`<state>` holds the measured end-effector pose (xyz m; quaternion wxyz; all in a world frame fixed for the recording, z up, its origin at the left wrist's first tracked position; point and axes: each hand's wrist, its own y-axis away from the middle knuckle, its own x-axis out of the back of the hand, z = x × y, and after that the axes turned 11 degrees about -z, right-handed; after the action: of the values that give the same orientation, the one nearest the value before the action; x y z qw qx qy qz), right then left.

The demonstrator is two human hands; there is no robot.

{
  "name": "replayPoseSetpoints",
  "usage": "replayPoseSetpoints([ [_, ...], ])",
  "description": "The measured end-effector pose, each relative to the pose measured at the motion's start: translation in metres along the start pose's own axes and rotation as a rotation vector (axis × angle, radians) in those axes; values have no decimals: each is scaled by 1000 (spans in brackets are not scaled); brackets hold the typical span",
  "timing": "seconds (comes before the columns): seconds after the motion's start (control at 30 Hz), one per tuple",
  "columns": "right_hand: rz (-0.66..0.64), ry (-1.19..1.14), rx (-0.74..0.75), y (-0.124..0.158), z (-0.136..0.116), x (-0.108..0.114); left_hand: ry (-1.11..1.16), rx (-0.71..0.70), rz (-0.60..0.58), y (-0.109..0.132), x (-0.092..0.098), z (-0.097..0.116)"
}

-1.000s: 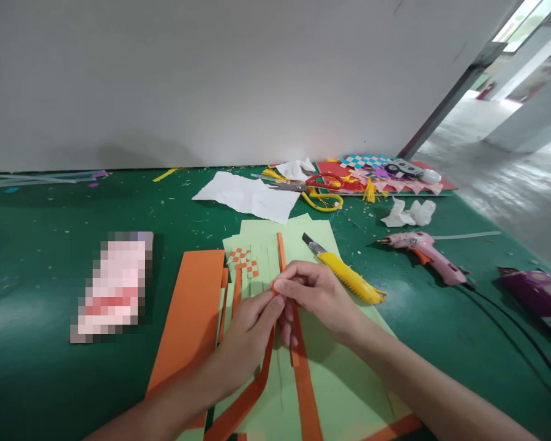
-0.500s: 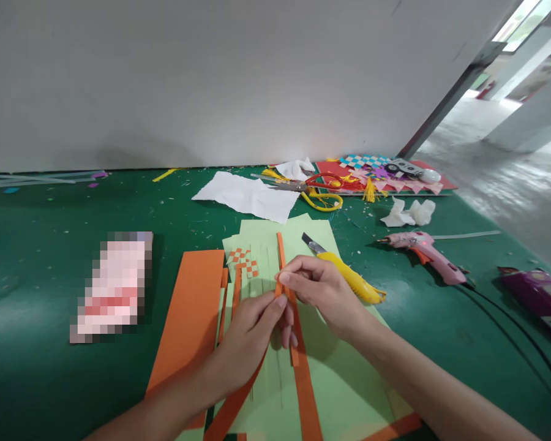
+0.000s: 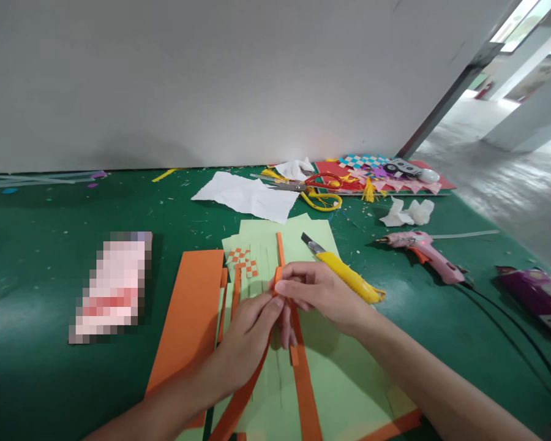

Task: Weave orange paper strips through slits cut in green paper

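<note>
An orange paper strip [image 3: 245, 401] runs up from the lower edge into both hands, its top end bent over between the fingertips. My left hand [image 3: 256, 327] pinches it from the left. From the right, my right hand [image 3: 319, 293] grips the folded end with thumb and index finger. Beneath the hands lie pale green paper sheets [image 3: 344, 383] with slits cut in them. Other orange strips [image 3: 307, 392] rest on these sheets. A small orange and white checkered woven piece [image 3: 245, 260] sits just beyond my left hand. The yellow utility knife [image 3: 349, 277] lies right beside my right hand.
An orange card [image 3: 190, 331] is at the left, with a pixelated pink object [image 3: 114, 282] farther out. White paper [image 3: 248, 195] and scissors [image 3: 303, 187] lie toward the wall. A pink glue gun [image 3: 425, 252] and a purple tool [image 3: 535, 300] are on the right; a cord trails down.
My right hand has shifted slightly down, and its fingers are curled in more. The strip's end now shows as a small bent-over fold at the fingertips. My left hand has hardly moved.
</note>
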<state>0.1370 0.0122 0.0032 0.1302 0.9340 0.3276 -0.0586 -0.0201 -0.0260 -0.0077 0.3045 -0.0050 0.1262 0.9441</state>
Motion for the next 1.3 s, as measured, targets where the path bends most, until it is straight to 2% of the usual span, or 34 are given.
replayPoseSetpoints([
  [0.07,-31,-30,-8,1,0,0,-21,-11,2,0,0,0],
  [0.23,6,-79,6,1,1,0,-74,-40,-13,-1,-1,0],
  [0.6,69,-119,51,-1,5,-3,-97,-9,-25,-1,-2,0],
  [0.77,52,-129,50,0,4,-5,-110,9,-22,-1,-1,-1],
  [1.1,27,-189,99,-2,7,-9,-19,-7,-26,-3,-1,-3],
  [1.3,69,-203,81,-2,8,-9,34,-23,-32,-2,-1,-3],
])
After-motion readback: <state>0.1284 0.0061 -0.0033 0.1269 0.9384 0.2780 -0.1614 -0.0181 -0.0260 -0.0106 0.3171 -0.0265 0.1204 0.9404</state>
